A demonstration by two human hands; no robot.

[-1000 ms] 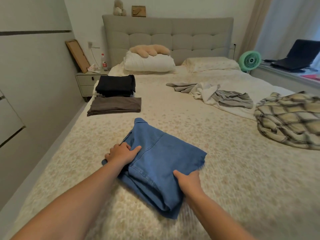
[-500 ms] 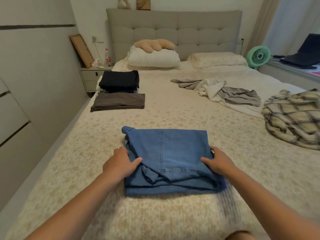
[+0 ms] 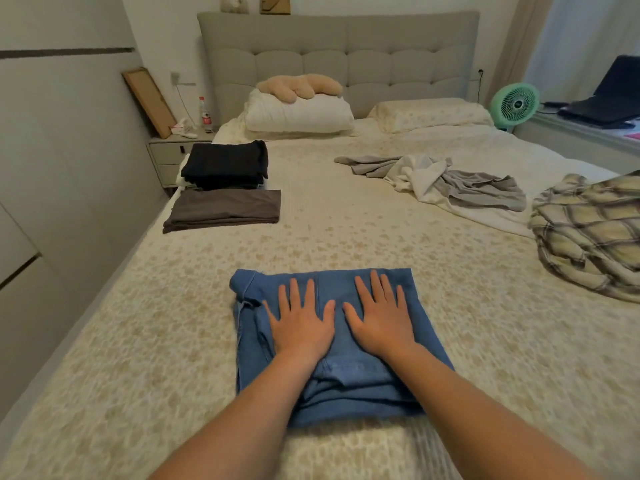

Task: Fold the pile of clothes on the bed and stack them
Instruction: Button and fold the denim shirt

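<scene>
While the folded denim (image 3: 332,372) lay on the bed (image 3: 346,237), we pressed our left hand (image 3: 303,323) and right hand (image 3: 379,318) flat on it, fingers spread.

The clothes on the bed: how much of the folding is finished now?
Done: black stack and grey-brown piece lie folded. In hand: left hand and right hand press flat on the folded jeans, not yet stacked. Left: grey-white heap and plaid garment.

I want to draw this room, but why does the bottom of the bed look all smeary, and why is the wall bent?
Head view: the bedspread nearest the camera is streaked with motion blur; the hands on the folded jeans stay sharp; the wide-angle lens bows the wall and bed edge; light is soft, brighter by the window.
</scene>
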